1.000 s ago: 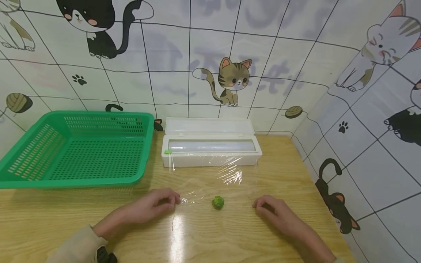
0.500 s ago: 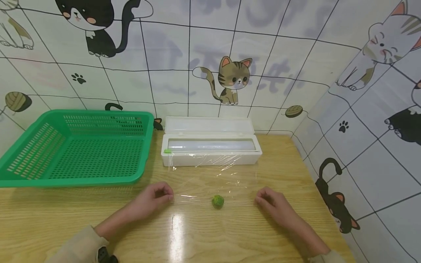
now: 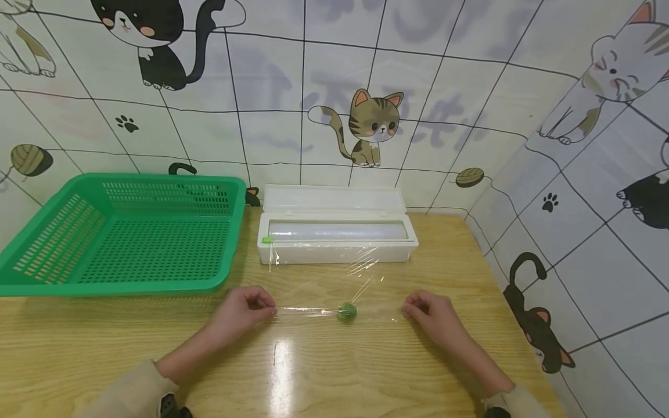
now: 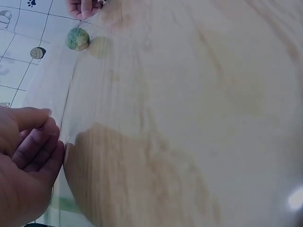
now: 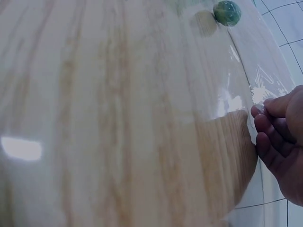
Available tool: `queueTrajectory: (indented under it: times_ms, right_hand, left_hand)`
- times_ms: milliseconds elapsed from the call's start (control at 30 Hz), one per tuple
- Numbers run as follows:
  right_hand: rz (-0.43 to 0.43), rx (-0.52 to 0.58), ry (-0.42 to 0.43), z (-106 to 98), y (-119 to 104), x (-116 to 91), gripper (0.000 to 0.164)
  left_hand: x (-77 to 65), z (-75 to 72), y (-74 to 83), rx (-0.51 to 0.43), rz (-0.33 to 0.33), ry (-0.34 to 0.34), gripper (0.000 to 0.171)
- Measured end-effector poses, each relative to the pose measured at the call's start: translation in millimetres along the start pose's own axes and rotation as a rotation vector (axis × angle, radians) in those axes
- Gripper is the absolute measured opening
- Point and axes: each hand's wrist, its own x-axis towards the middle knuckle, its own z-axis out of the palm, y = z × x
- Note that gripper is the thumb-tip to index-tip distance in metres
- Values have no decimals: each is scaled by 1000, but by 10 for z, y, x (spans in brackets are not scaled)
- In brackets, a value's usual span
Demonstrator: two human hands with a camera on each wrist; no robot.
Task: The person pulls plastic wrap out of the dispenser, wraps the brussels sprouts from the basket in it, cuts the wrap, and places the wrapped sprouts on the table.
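Observation:
A sheet of clear cling film (image 3: 308,312) stretches from a white dispenser box (image 3: 334,253) toward me. At its near left corner my left hand (image 3: 245,307) pinches the film between thumb and curled fingers. My right hand (image 3: 432,313) pinches the opposite near corner. Between the hands, a small round Brussels sprout (image 3: 347,312) rests on the wooden table, with the film's near edge drawn over it. Both wrist views show the pinch from the side, with the left hand (image 4: 31,158) and right hand (image 5: 281,137) close over the tabletop.
The box's lid (image 3: 334,199) stands open behind the film roll (image 3: 337,232), and a small green slider (image 3: 267,240) sits at its left end. A green plastic basket (image 3: 225,273) stands at the left. A cat-patterned wall covering (image 3: 272,139) borders the table behind and on the right.
The film's near edge has come down over the Brussels sprout and drawn taut. My left hand has shifted slightly left and away from me; the right has moved slightly away from me.

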Motion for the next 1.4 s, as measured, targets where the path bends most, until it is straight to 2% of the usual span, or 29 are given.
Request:
queueTrajectory:
  times_ms: [133,333,500,633,867,1067,1200,1300,1400]
  right_hand:
    - [15,-12,-15,21,2,25,9]
    - [45,-34,-33,32,-5,55,6]
    - [80,-13,-36,20,-3,51,6]
    - [95,14,-26,18,27,46,5]
    - [68,53,-35,7,57,17,5]
    - [37,47,-29,6,64,19,5]
    - [38,48,-25,-2,67,13,5]
    - [47,47,-19,-22,54,-3,5]
    - [41,19,7,-36,26,-23,4]
  left_hand:
    - [5,22,18,37,-9,38,12]
    - [-6,62,23,130,19,60,16]
    - [-1,66,-14,101,48,71,15]
    - [9,55,-33,61,38,81,13]
    - [-1,28,-12,24,11,83,10]
    - [0,17,75,17,6,119,14]
    - [-21,63,221,-26,92,105,14]
    - [-46,152,316,-15,202,52,16]
    - [-69,262,349,22,334,13,18]
